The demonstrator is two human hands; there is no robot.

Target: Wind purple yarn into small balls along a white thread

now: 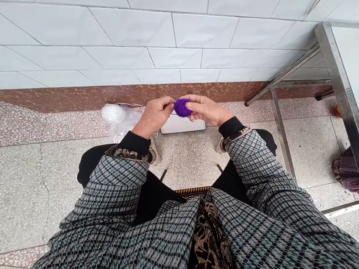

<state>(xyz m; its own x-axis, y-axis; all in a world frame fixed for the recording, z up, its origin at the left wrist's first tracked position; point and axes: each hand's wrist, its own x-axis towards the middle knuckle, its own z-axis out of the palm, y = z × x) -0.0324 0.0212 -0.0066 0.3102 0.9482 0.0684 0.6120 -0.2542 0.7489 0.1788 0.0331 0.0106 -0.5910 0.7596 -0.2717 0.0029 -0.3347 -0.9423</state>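
Note:
A small, fuzzy purple yarn ball [182, 107] is held up in front of me, above the floor near the wall. The fingers of my right hand [205, 109] are closed around it from the right, thumb across its front. From the left, my left hand [156, 113] pinches at its edge between thumb and fingertips; whether a loose strand is in that pinch is too small to tell. Below and behind the hands lies a white, dark-edged flat box or board [183, 126], partly covered by my left hand.
Clear plastic bags [120, 120] lie on the floor left of my left hand. A tiled wall [130, 26] rises ahead. At right stands a metal-framed table [347, 90], with a dark purple cloth-like item [349, 172] beneath. My knees are on both sides.

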